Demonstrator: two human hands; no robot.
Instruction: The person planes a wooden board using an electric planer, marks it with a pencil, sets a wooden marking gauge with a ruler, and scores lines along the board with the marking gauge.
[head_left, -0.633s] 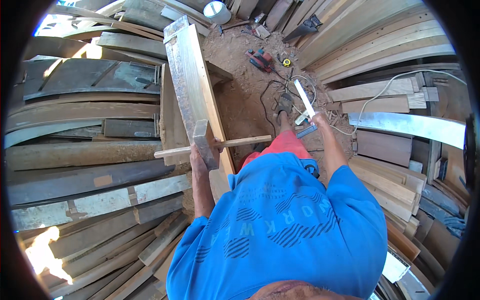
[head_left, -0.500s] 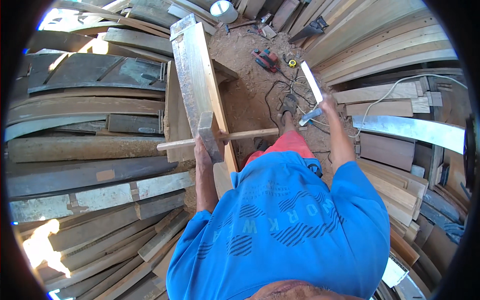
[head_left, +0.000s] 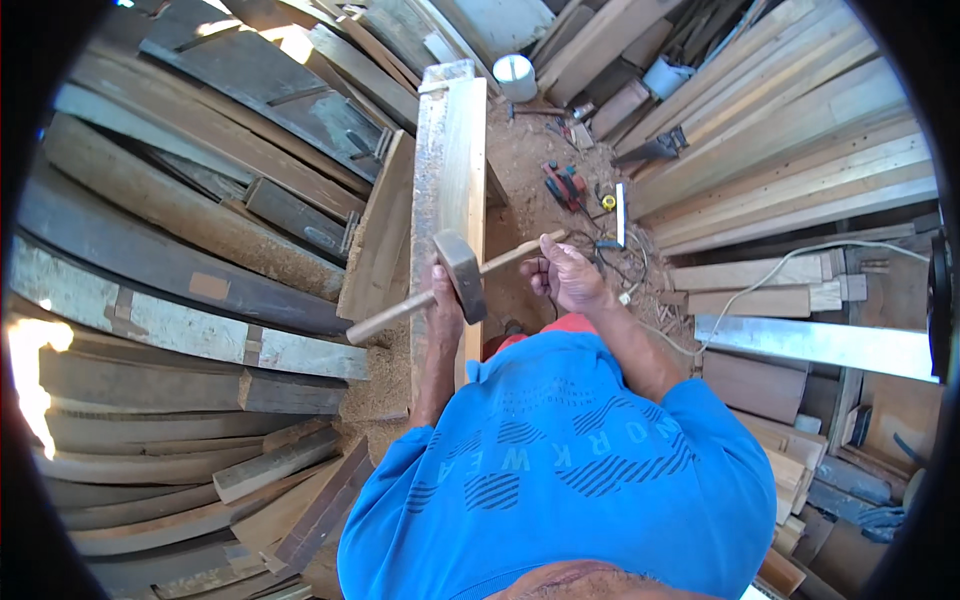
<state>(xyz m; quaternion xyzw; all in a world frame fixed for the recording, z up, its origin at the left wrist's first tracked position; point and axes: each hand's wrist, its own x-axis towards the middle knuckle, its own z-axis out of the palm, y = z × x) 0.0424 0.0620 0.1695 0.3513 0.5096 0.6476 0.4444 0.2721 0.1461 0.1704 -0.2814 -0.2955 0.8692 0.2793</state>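
In my left hand (head_left: 445, 305) is a wooden mallet, its dark block head (head_left: 460, 275) tilted above the workbench. The light handle (head_left: 395, 317) runs through the head and sticks out on both sides. My right hand (head_left: 578, 278) is at the handle's right end, a fingertip and thumb against it and the other fingers curled. A handsaw with a bright blade (head_left: 621, 215) and a bluish grip lies on the ground beyond my right hand. Beneath the mallet stretches the long narrow workbench (head_left: 458, 150), its left part worn and its right part light wood.
A red-and-black power tool (head_left: 566, 187), a yellow tape measure (head_left: 608, 203) and tangled cords lie on the sawdust-covered ground. Stacked boards (head_left: 180, 270) fill the left side, and long planks (head_left: 780, 150) lean at the right. A white bucket (head_left: 515, 78) stands at the far end.
My right hand has let go of the handsaw, now on the ground, and has come over to the mallet's handle end. The mallet has tilted in my left hand. The view has turned.
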